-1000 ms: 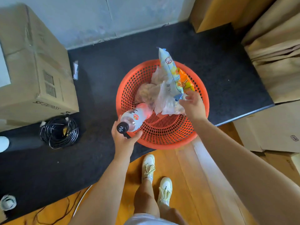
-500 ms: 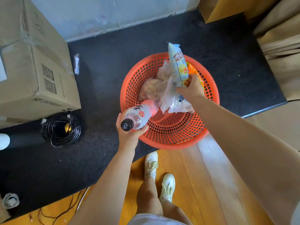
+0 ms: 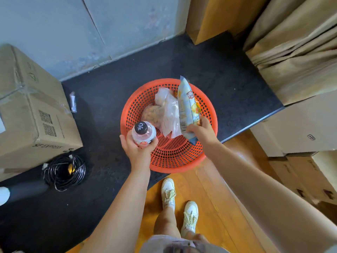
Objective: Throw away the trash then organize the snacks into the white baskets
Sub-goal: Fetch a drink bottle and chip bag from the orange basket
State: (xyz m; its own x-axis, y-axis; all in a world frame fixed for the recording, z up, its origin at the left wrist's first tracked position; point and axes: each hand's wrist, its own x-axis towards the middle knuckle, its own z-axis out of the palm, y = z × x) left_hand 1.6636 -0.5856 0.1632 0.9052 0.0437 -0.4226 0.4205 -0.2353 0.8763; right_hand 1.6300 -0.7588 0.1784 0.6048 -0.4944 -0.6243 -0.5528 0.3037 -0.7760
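Left hand point(image 3: 135, 149) grips bottle point(image 3: 144, 133) upright; right hand point(image 3: 201, 131) pinches snack bag point(image 3: 187, 105) over orange basket point(image 3: 171, 161)

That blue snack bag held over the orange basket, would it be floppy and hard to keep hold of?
Probably light and fairly stiff: the blue snack bag stands up above the right hand, gripped only at its lower end, without drooping. It looks puffy, so squeezing may crush what is inside. Its glossy film could be slippery, though the grip seems secure over the orange basket.
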